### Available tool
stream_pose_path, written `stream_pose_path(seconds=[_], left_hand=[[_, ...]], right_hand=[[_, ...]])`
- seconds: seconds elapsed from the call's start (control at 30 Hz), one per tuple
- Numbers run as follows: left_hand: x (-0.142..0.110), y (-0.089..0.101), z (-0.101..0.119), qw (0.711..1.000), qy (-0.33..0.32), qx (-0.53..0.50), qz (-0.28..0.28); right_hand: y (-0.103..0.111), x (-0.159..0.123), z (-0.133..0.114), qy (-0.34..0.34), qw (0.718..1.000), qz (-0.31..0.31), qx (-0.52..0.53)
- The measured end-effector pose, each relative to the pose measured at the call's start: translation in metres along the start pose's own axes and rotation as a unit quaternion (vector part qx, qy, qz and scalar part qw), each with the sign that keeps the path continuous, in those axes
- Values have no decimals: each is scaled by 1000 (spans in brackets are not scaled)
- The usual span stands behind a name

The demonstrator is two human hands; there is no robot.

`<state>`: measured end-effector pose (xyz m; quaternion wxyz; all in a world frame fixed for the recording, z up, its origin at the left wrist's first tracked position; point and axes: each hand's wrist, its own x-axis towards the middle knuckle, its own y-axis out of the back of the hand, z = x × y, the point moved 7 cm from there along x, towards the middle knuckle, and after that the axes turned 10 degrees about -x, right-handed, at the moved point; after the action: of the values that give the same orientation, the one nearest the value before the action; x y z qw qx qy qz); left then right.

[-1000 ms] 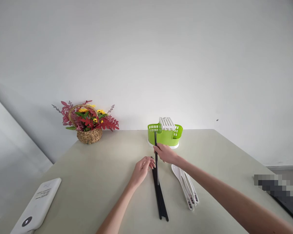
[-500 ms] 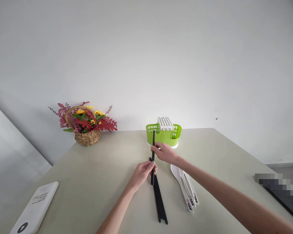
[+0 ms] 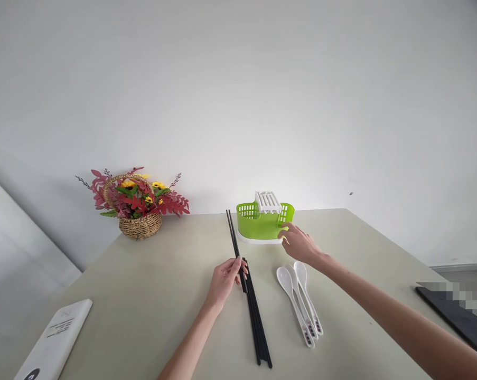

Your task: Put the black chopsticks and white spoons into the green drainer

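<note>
My left hand (image 3: 224, 279) is closed around a pair of black chopsticks (image 3: 233, 235), whose thin ends point up and away toward the wall. Under and in front of that hand, several more black chopsticks (image 3: 258, 327) lie bunched on the table. My right hand (image 3: 301, 244) holds nothing, its fingers apart and bent, in front of the right end of a green utensil basket (image 3: 258, 228). A white slatted piece (image 3: 268, 201) sits on top of the basket's middle. Three white spoons (image 3: 297, 301) lie on the table below my right hand, bowls facing away from me.
A wicker basket of artificial flowers (image 3: 140, 227) stands at the back left by the wall. Near the left front lies a white power bank (image 3: 58, 335). A dark flat object (image 3: 452, 316), partly pixelated, is at the right edge of the table (image 3: 162, 295).
My right hand has let go of the chopsticks and moved right, in front of the green basket. The pair in my left hand now leans left, with its tips slightly apart.
</note>
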<state>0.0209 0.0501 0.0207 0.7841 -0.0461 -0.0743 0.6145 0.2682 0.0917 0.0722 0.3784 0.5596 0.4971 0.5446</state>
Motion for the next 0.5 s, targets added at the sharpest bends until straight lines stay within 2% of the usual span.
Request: stream_pose_path(seconds=[0.17, 0.5], left_hand=[[0, -1, -3, 1000, 0, 4, -2], [-2, -3, -5, 1000, -5, 27, -4]], right_hand=[[-5, -12, 6, 40, 999, -14, -1], [-22, -5, 15, 28, 998, -30, 37]])
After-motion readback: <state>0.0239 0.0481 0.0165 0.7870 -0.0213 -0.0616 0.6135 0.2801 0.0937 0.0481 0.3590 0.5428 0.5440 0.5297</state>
